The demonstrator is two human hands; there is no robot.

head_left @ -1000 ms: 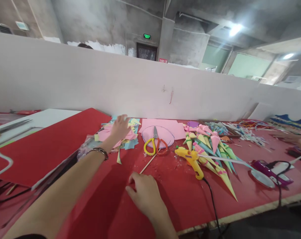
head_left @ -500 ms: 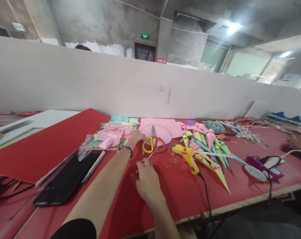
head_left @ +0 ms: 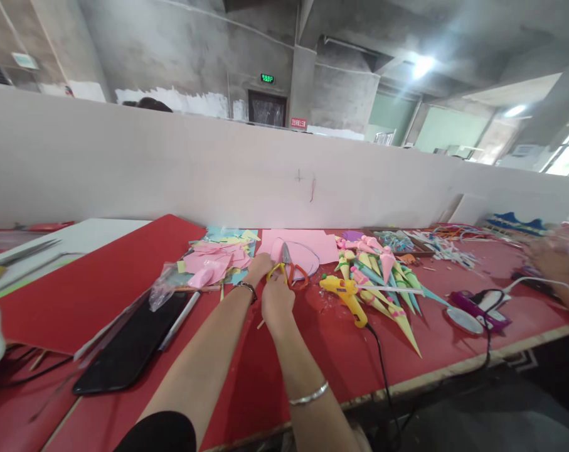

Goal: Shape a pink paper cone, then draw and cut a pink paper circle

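Note:
Both my hands are close together over the red tabletop. My left hand [head_left: 260, 269], with a dark bracelet at the wrist, pinches the left edge of a pink paper [head_left: 303, 252] marked with a drawn curve; the edge bends upward there. My right hand [head_left: 278, 306] is curled at the yellow handle of the scissors [head_left: 291, 270], its fingertips mostly hidden. The blades point away from me over the pink paper, and the other handle is orange-red. A thin stick [head_left: 260, 324] pokes out beside my right hand. Right of the scissors lies a yellow glue gun [head_left: 345, 290].
Paper cones [head_left: 392, 276] are heaped behind the glue gun. Paper scraps [head_left: 218, 256], a black phone [head_left: 131, 345] and a red sheet [head_left: 91, 285] lie to the left. A purple device [head_left: 482, 311] with cables and another person's hand [head_left: 554, 254] are at right.
My right hand has moved forward from the stick to the scissors' yellow handle. Beside my left hand, the pink paper's edge now bends up. The view has shifted slightly.

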